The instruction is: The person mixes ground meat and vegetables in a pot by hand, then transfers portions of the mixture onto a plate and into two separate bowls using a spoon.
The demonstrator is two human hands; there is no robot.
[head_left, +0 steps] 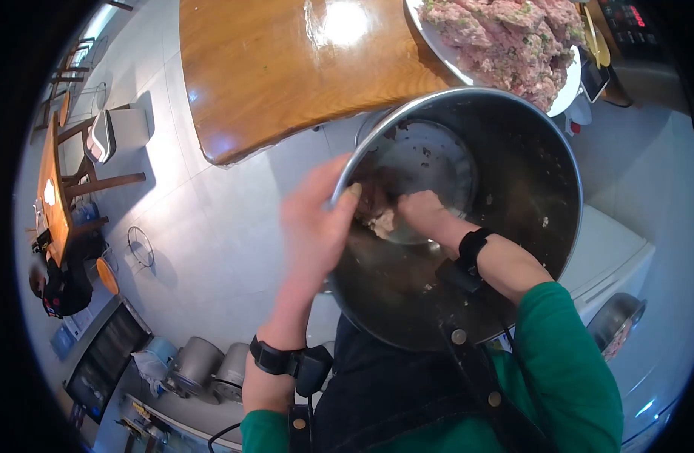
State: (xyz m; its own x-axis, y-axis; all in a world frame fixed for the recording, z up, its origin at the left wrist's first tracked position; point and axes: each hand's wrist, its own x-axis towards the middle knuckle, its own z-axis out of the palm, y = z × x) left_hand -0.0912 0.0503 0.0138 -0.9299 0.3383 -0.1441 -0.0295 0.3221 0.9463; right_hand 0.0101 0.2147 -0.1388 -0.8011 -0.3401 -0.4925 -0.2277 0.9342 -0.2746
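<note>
A large metal pot point(513, 226) is tilted, its mouth facing me, beside the wooden table's edge. My left hand point(317, 219) grips the pot's rim at its left side, thumb over the inside, slightly blurred. Inside the pot, my right hand point(425, 214) is closed near the bottom; whatever its fingers hold, if anything, is hidden. Just left of it lies a pale and brownish clump point(381, 223) against the inner wall. Small dark and pale bits stick to the pot's bottom and sides.
Minced meat with green bits point(513, 45) fills a white tray on the wooden table point(286, 68). A white cabinet point(611, 241) and a metal bowl point(617, 317) are at right. Metal pots point(198, 366) stand lower left. A person point(67, 287) is at far left.
</note>
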